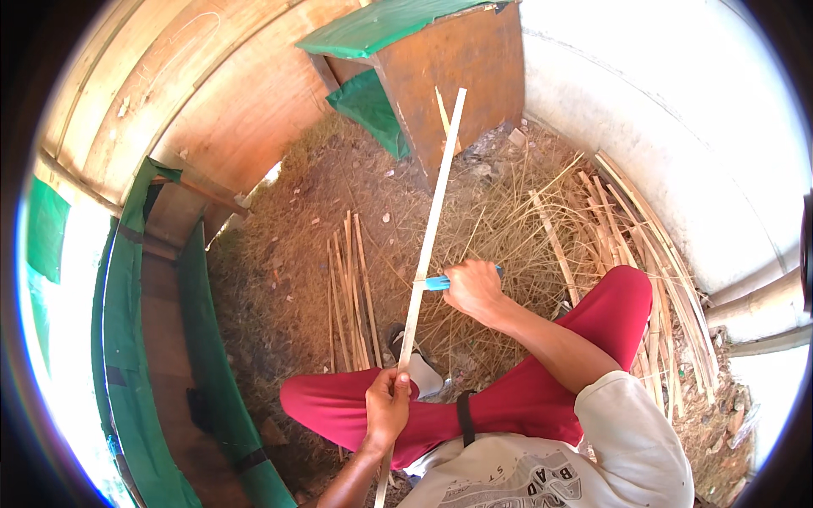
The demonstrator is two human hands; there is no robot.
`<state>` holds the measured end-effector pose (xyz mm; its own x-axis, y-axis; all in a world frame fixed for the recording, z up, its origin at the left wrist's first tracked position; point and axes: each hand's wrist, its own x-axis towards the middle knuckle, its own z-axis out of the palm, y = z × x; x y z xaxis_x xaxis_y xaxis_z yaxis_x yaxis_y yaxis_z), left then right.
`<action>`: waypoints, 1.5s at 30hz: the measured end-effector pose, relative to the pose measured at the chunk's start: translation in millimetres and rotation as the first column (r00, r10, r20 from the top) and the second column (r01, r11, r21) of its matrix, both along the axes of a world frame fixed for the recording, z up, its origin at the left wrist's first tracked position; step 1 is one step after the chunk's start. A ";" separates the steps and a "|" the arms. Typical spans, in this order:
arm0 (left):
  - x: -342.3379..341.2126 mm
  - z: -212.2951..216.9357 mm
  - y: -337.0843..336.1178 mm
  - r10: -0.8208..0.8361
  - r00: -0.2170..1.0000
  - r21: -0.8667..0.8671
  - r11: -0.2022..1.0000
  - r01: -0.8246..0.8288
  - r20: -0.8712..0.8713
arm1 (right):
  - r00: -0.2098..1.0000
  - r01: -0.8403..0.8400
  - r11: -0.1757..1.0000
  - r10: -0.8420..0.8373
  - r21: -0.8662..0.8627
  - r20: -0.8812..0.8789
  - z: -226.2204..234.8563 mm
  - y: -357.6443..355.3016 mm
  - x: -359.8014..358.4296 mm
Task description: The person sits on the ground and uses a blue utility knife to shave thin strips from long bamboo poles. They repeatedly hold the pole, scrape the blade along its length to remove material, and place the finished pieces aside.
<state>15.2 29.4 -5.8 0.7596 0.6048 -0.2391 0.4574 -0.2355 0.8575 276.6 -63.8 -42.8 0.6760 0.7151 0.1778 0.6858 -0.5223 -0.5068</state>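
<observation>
A long, pale bamboo strip (435, 212) slants up and away from me. My left hand (387, 409) is closed around its lower part, thumb on top, and the tail end runs down past my wrist. In my right hand (473, 290) is a slim blue tool that looks like a utility knife (437, 284), gripped in the fist. Its tip meets the strip's right edge about midway along the length. The blade itself is too small to make out clearly.
Several thin strips (351, 292) lie on the dirt floor beyond my left knee. A larger pile of bamboo strips (627, 229) and fibrous shavings (517, 212) spreads on the right, along a white wall (660, 110). Ahead stands a wooden box (457, 76); green-covered boards (140, 339) line the left.
</observation>
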 end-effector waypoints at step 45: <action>-39.5 7.6 -27.0 -0.059 0.976 0.710 0.678 0.192 -0.209 | 0.958 0.239 0.903 -0.279 -0.357 -0.065 2.7 -15.1 66.5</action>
